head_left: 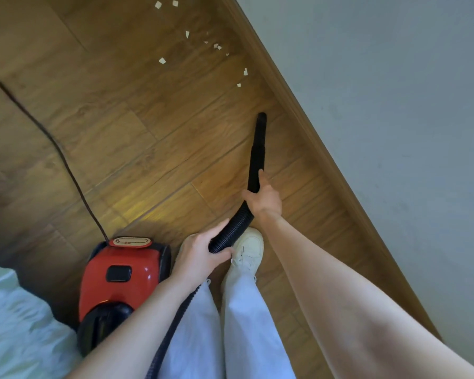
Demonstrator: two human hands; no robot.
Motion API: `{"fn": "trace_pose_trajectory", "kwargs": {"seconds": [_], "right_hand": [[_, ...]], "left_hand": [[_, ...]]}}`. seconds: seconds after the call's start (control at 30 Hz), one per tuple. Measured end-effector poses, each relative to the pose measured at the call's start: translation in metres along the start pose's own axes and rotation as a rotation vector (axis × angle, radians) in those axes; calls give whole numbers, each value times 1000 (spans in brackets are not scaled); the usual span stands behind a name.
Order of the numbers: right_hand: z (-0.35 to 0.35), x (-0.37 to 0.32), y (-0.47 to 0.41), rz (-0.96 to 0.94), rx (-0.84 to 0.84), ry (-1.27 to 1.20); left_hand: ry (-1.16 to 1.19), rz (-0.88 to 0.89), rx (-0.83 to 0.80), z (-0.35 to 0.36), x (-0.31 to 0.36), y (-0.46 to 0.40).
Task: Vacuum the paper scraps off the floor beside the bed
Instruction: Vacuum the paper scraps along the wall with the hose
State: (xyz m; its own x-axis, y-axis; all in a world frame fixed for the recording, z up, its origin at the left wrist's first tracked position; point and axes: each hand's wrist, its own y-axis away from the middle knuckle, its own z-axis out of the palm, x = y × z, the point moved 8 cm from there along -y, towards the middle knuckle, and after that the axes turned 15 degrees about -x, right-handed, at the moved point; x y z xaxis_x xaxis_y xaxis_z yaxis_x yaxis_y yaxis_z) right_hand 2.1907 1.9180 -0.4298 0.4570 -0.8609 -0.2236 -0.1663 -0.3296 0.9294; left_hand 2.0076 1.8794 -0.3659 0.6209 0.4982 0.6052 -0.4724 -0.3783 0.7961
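The right hand (263, 198) gripped the black nozzle tube (258, 151) at its base, arm extended, while the left hand (200, 255) closed around the ribbed hose (231, 228) behind it. The paper scraps (216, 46) lay well ahead of the nozzle, along the skirting board (298, 105). Risk noted: the red canister vacuum (121, 274) sat behind, so reaching forward might pull the hose taut and tip it.

Your right hand (263, 199) grips the black nozzle (258, 149), your left hand (200, 255) holds the ribbed hose (230, 228). The paper scraps (216, 46) lie ahead near the baseboard (298, 105), well apart from the nozzle tip. The red vacuum (121, 274) stands beside the bed (17, 324).
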Motion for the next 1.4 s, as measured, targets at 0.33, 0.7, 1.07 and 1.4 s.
{"fn": "trace_pose_trajectory", "kwargs": {"seconds": [0.33,0.7,1.07,1.4], "right_hand": [[1,-13,-10,-61,21,52],[-17,25,-7,-103,8,4],[8,-104,-35,-249,-138,156],[-48,-43,-41,-122,-62,-6]], "left_hand": [[67,-31,33,2,-12,-5],[-10,-45,-20,48,-4,-21],[102,-95,235,-39,10,-15],[74,-44,-8,-11,34,-59]]}}
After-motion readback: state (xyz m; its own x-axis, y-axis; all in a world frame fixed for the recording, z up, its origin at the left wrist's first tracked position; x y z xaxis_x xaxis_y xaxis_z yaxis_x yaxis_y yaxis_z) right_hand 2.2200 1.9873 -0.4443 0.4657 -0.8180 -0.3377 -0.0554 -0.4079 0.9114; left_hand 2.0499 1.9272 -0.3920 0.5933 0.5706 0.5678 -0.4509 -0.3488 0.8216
